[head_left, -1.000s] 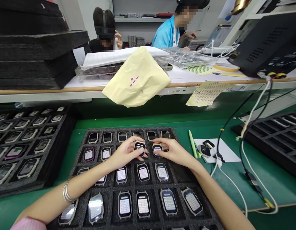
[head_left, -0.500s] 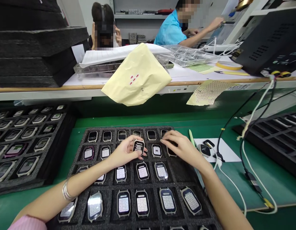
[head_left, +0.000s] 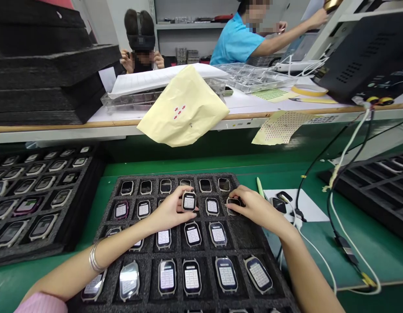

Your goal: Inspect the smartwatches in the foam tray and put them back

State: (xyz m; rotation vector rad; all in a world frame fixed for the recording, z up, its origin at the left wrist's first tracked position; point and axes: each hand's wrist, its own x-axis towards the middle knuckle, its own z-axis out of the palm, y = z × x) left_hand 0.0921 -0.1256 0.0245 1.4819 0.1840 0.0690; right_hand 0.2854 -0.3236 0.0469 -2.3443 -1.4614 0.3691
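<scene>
Biggest worry from my end is the foam tray (head_left: 243, 237) itself. It sits on the green bench (head_left: 221, 165) packed with lit screens, and both forearms lie right across its near rows. A dragged wrist, or that bracelet (head_left: 94, 257), could scuff a face or tip a unit out of its pocket.

Next is the cable bundle (head_left: 335, 234) looping down at the right, near the right elbow. If the arm snags it, I'd guess the small bits on the white paper (head_left: 314, 208) get yanked around.

Then the hands. The left hand (head_left: 169, 211) is curled almost closed, with thumb and fingertips pinching the lit watch (head_left: 189, 201), which is held just above the second row from the back. It's a narrow edge grip, so a slip would drop it face-down onto its neighbours.

The right hand (head_left: 256, 208) is arched, fingers bent down onto the end-of-row watch (head_left: 234, 203) in the same row. I honestly can't tell if it's gripped or only touched. Fingers cover most of it, so smudging the screen or wedging it crooked in the foam looks like the likeliest slip.
</scene>
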